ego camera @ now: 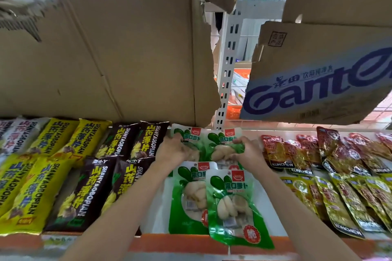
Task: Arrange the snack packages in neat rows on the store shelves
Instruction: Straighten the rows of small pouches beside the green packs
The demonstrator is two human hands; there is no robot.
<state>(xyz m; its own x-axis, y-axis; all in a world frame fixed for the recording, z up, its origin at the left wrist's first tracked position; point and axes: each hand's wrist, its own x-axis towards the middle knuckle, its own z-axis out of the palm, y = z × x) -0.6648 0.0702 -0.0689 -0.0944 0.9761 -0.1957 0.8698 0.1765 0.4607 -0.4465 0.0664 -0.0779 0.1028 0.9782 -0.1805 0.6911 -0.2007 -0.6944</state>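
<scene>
1. Left hand (177,150): fingers grasping the rear-left green radish pack (186,140) on the shelf (269,203).
2. Right hand (247,151): fingers grasping the neighbouring pack (224,140).
3. Two more green packs (231,205) lie in front of the held packs.

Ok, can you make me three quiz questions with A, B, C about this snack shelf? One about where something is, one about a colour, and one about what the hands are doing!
1. Where are the dark brown snack bags?
A. left of the green packs
B. right of the green packs
C. on the cardboard box

2. What colour are the packs in the middle?
A. blue
B. green and white
C. pink

3. What are the hands doing?
A. hanging idle
B. tearing the box
C. each holding a green pack at the back

Answers:
1 A, the brown bags lie left of the middle column.
2 B, green edges with white pieces inside.
3 C, the left hand and right hand each grip a back-row pack.
</scene>
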